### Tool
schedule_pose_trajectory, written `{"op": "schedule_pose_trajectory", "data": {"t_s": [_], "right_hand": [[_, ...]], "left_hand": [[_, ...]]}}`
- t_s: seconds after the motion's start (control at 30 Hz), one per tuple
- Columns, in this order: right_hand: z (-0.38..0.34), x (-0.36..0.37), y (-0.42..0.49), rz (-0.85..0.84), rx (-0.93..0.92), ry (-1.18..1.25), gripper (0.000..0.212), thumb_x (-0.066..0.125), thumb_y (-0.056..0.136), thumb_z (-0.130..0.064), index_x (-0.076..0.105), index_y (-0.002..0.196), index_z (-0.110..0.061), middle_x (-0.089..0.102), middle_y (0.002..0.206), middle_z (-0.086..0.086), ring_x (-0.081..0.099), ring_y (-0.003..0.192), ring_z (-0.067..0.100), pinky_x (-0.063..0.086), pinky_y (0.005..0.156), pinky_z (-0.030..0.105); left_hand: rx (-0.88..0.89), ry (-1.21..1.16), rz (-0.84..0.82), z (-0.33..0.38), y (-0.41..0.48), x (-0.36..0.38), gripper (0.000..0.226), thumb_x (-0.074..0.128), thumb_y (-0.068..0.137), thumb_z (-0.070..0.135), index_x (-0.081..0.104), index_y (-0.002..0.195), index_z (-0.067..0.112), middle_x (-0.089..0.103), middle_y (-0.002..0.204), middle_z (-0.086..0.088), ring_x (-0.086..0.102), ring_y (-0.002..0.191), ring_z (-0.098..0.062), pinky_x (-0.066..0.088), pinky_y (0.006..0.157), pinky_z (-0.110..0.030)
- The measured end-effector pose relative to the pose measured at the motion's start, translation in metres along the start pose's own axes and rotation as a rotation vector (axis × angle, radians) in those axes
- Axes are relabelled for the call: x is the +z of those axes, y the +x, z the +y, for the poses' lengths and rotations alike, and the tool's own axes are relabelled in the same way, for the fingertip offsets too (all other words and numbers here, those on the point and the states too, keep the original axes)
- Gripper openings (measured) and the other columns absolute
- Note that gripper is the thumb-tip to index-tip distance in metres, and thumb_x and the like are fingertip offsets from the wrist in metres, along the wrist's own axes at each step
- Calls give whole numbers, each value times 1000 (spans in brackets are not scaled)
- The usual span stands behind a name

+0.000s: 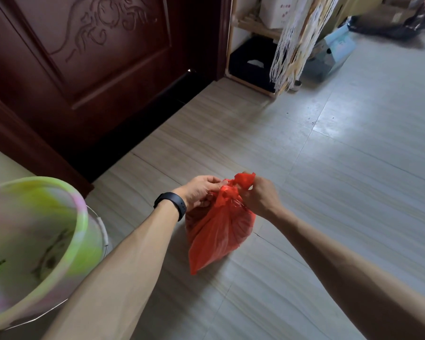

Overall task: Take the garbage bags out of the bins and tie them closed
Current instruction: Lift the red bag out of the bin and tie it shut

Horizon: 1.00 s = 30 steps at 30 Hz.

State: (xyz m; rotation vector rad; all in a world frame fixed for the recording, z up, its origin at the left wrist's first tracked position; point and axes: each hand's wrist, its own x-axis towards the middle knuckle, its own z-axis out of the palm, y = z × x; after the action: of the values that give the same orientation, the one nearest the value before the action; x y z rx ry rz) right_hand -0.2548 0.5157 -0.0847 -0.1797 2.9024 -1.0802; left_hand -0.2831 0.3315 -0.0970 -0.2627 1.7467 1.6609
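A red plastic garbage bag (216,231), full and bunched at the top, stands on the tiled floor in the middle of the head view. My left hand (201,190), with a black band on its wrist, pinches one twisted end of the bag's neck. My right hand (260,195) grips the other end, whose red tip sticks up above the fingers. The two ends cross in a knot between my hands. At the lower left stands a green, pink and white plastic bucket bin (81,217) with no bag in it.
A dark red carved door (84,69) fills the upper left, close behind the bin. A wooden rack (255,25) with a black box and a hanging lace cloth (292,45) stands at the back. Boxes and a blue carton (334,50) lie at the far right.
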Motion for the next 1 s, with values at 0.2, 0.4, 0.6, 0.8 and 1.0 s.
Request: {"op": "schedule_pose_trajectory", "data": {"t_s": [0.2, 0.4, 0.6, 0.8, 1.0], "right_hand": [[-2, 6, -9, 35, -93, -99, 50, 34, 81, -59, 64, 86, -20, 70, 84, 0, 66, 74, 25, 52, 63, 37], [-3, 11, -4, 23, -39, -61, 39, 47, 87, -55, 59, 85, -18, 70, 81, -2, 64, 73, 23, 50, 62, 36], [2, 7, 1, 41, 21, 9, 24, 52, 99, -35, 59, 80, -22, 66, 69, -6, 60, 64, 20, 48, 60, 34], [-1, -3, 7, -96, 127, 116, 23, 57, 92, -16, 62, 73, -28, 65, 65, -11, 68, 70, 16, 50, 63, 24], [1, -14, 7, -226, 327, 516, 12, 58, 97, -15, 66, 87, -11, 68, 73, -6, 65, 63, 12, 61, 69, 38]], "left_hand": [[-105, 78, -102, -1, -9, -3, 19, 64, 91, 40, 63, 104, 27, 55, 74, 9, 44, 60, -6, 37, 57, -21], [-29, 59, -31, 0, -9, -4, 9, 67, 92, 30, 69, 91, 21, 53, 60, 12, 39, 49, -4, 35, 49, -16], [282, 348, 224, 3, -4, 1, 14, 74, 87, 34, 72, 89, 21, 66, 62, 10, 60, 55, -7, 47, 60, -24], [495, 877, 491, -1, -5, -11, 25, 59, 84, 59, 66, 92, 37, 68, 87, 12, 66, 87, -16, 54, 76, -34], [368, 983, 519, -12, -10, -32, 25, 53, 91, 58, 64, 96, 36, 72, 96, 10, 66, 95, -22, 53, 78, -35]]}}
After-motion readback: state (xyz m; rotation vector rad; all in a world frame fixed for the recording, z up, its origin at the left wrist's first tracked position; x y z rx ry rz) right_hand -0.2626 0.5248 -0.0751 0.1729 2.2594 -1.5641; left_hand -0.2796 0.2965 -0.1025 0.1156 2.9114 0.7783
